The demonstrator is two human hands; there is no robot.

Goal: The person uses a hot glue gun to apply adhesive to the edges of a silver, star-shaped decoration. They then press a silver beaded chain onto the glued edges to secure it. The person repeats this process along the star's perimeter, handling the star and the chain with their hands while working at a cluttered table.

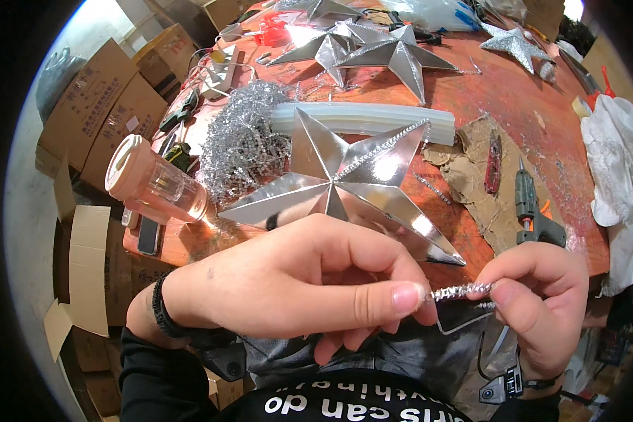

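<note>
A short length of silver rhinestone trim point(458, 292) is stretched between my two hands, above my lap at the near table edge. My left hand point(330, 278) pinches one end between thumb and fingers. At the other end, my right hand point(541, 295) grips it the same way. Just beyond my left hand lies a mirror-silver star point(373, 165), with a line of the same trim along its upper right arm. My left hand hides part of its lower arms. Left of the star sits a tangled heap of silver trim point(243, 133).
Behind the star lie translucent glue sticks point(373, 119). A glue gun point(531, 204) and red-handled knife point(494, 165) rest by torn cardboard point(464, 158) on the right. A pink-lidded cup point(155, 179) and phone point(149, 234) stand left. More silver stars point(401, 60) lie far back.
</note>
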